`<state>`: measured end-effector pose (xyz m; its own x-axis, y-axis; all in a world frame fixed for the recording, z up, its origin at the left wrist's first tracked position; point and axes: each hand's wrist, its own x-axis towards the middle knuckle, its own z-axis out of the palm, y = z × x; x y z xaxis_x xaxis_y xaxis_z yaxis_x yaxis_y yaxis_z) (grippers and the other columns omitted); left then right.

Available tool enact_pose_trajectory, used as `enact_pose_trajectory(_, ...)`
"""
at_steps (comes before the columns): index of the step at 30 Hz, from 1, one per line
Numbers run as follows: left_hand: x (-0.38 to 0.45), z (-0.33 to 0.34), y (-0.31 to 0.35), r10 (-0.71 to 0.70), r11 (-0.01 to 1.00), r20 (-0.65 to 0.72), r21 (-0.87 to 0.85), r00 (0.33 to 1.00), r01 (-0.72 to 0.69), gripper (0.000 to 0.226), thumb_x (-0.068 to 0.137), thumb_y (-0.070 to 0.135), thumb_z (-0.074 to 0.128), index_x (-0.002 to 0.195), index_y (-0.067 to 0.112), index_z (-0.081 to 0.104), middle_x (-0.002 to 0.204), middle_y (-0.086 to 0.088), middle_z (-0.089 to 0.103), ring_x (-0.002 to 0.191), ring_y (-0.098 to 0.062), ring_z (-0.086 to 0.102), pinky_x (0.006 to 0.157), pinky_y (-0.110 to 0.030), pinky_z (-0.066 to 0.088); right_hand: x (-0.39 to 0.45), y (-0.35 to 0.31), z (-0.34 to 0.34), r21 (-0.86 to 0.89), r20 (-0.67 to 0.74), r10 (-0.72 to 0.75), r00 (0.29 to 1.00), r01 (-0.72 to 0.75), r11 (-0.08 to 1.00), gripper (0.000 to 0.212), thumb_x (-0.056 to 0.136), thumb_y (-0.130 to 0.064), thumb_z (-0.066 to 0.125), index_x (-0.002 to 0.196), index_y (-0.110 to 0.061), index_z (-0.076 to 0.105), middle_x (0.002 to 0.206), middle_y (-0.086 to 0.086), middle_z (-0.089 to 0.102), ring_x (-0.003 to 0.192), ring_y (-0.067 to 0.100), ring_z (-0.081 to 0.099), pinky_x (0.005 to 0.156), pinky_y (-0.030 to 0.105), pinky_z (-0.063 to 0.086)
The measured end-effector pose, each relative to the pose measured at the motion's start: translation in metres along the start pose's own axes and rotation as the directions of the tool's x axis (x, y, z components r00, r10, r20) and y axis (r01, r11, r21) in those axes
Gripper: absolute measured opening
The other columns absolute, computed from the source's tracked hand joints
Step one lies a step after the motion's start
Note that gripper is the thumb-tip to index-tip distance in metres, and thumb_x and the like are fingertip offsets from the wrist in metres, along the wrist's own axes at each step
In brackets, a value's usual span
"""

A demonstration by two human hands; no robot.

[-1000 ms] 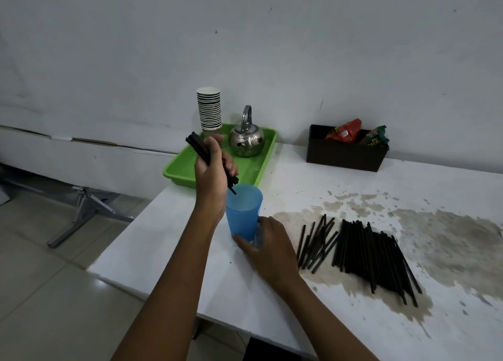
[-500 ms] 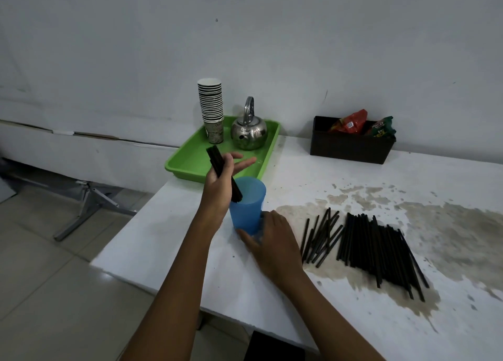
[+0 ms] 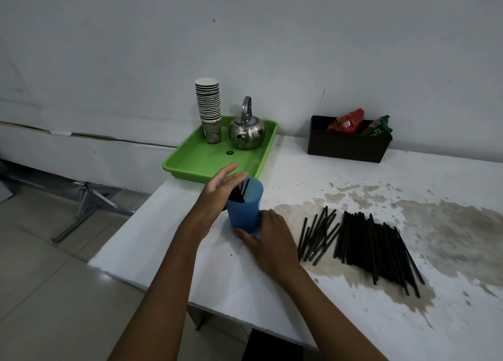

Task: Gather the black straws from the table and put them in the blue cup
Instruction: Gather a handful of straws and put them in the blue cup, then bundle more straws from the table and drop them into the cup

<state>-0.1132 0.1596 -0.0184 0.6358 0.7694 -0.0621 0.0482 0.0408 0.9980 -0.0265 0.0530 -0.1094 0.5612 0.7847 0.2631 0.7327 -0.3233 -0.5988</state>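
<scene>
Right now the blue cup (image 3: pixel 244 208) stands upright on the white table (image 3: pixel 299 170), between the two hands. The left hand (image 3: pixel 221 182) hovers at the cup's far-left rim with its fingers spread wide and flat, gripping nothing. The right hand (image 3: pixel 268 238) wraps the cup's lower near side, thumb and fingers pressed against its base. Inside the cup a small bunch of black straws (image 3: pixel 239 192) leans against the wall, their tips just above the rim beside the left fingers (too bunched to count).

To the right of the right hand, more straws lie flat on a brown stain: a loose group of roughly ten (image 3: pixel 317 237) just beside the hand, then a thicker pile (image 3: pixel 375 249), too dense to count, farther right.

Behind the cup sits one green tray (image 3: pixel 190 162) holding one stack of paper cups (image 3: pixel 209 107) and one steel kettle (image 3: pixel 246 130), both upright. Near the wall, well apart from the straws, one dark box (image 3: pixel 348 145) holds two snack packets, one red (image 3: pixel 347 121) and one green (image 3: pixel 379 126).
</scene>
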Motion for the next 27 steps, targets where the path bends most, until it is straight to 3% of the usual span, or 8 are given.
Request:
enact_pose_trajectory(4, -0.005, -0.002, 0.000, 0.108, 0.994, -0.085, 0.037, 0.991, -0.105, 0.057, 0.091, 0.048, 0.059, 0.144, 0.035, 0.045, 0.114, 0.023, 0.057, 0.100, 0.013, 0.050, 0.083, -0.023, 0.045, 0.001, -0.001, -0.010, 0.058, 0.090, 0.012, 0.996, -0.017, 0.998, 0.059, 0.080, -0.064, 0.058, 0.119, -0.020, 0.051, 0.111, -0.003, 0.054, 0.103, 0.013, 0.047, 0.087, 0.031, 0.047)
enact_pose_trajectory(6, -0.008, -0.003, -0.002, 0.210, 0.977, -0.138, 0.057, 0.968, -0.204, 0.064, 0.082, 0.055, 0.057, 0.142, 0.035, 0.048, 0.126, 0.017, 0.058, 0.110, 0.011, 0.052, 0.091, -0.024, 0.046, 0.003, -0.001, -0.017, 0.075, 0.165, 0.009, 0.986, -0.022, 0.997, 0.063, 0.080, -0.062, 0.061, 0.123, -0.018, 0.050, 0.116, 0.000, 0.054, 0.105, 0.015, 0.047, 0.088, 0.031, 0.047)
enact_pose_trajectory(9, -0.017, -0.001, -0.002, 0.395, 0.915, -0.217, 0.179, 0.893, -0.361, 0.046, 0.086, 0.042, 0.057, 0.132, 0.036, 0.055, 0.127, 0.016, 0.062, 0.121, 0.000, 0.055, 0.099, -0.026, 0.046, 0.006, 0.001, -0.031, 0.060, 0.220, -0.002, 0.976, -0.011, 0.998, 0.069, 0.081, -0.057, 0.063, 0.134, -0.016, 0.046, 0.128, 0.005, 0.055, 0.113, 0.019, 0.050, 0.092, 0.035, 0.047)
enact_pose_trajectory(13, -0.032, 0.015, 0.006, 0.659, 0.703, -0.214, 0.516, 0.721, -0.490, 0.024, 0.089, 0.033, 0.060, 0.113, 0.036, 0.063, 0.107, 0.022, 0.063, 0.106, -0.010, 0.055, 0.087, -0.033, 0.050, 0.001, 0.006, -0.056, 0.006, 0.144, -0.041, 0.989, 0.041, 0.999, 0.055, 0.091, -0.044, 0.055, 0.138, -0.017, 0.045, 0.137, 0.004, 0.051, 0.127, 0.020, 0.044, 0.103, 0.034, 0.039)
enact_pose_trajectory(17, -0.044, 0.040, 0.010, 0.798, 0.470, -0.060, 0.685, 0.600, -0.556, 0.008, 0.087, 0.019, 0.064, 0.092, 0.025, 0.066, 0.090, 0.016, 0.062, 0.087, -0.016, 0.052, 0.071, -0.033, 0.046, -0.013, 0.023, -0.085, -0.093, 0.045, -0.119, 0.992, 0.122, 0.988, 0.033, 0.094, -0.021, 0.049, 0.124, -0.010, 0.057, 0.123, 0.008, 0.059, 0.118, 0.024, 0.048, 0.095, 0.030, 0.038)
enact_pose_trajectory(20, -0.053, 0.064, 0.008, 0.794, 0.405, 0.049, 0.700, 0.605, -0.588, 0.009, 0.084, 0.015, 0.065, 0.086, 0.023, 0.067, 0.085, 0.012, 0.063, 0.083, -0.017, 0.053, 0.070, -0.032, 0.046, -0.026, 0.048, -0.101, -0.119, -0.055, -0.070, 0.996, 0.063, 0.991, 0.033, 0.094, -0.016, 0.047, 0.125, -0.012, 0.057, 0.125, 0.004, 0.058, 0.123, 0.020, 0.046, 0.098, 0.029, 0.038)
enact_pose_trajectory(23, -0.060, 0.090, 0.000, 0.754, 0.415, 0.138, 0.657, 0.642, -0.629, 0.009, 0.083, 0.015, 0.063, 0.085, 0.023, 0.067, 0.083, 0.011, 0.063, 0.080, -0.012, 0.054, 0.071, -0.029, 0.048, -0.039, 0.069, -0.115, -0.164, -0.140, -0.034, 0.989, 0.011, 0.986, 0.026, 0.091, -0.010, 0.047, 0.111, -0.009, 0.063, 0.111, 0.006, 0.063, 0.110, 0.022, 0.051, 0.090, 0.030, 0.043)
enact_pose_trajectory(27, -0.065, 0.124, -0.018, 0.587, 0.536, 0.161, 0.657, 0.793, -0.530, 0.009, 0.084, 0.023, 0.063, 0.086, 0.030, 0.067, 0.083, 0.014, 0.064, 0.065, -0.004, 0.055, 0.060, -0.020, 0.047, -0.060, 0.097, -0.136, -0.204, -0.229, 0.010, 0.973, -0.058, 0.977, 0.024, 0.086, -0.003, 0.050, 0.105, -0.007, 0.064, 0.104, 0.008, 0.064, 0.104, 0.025, 0.054, 0.087, 0.029, 0.041)
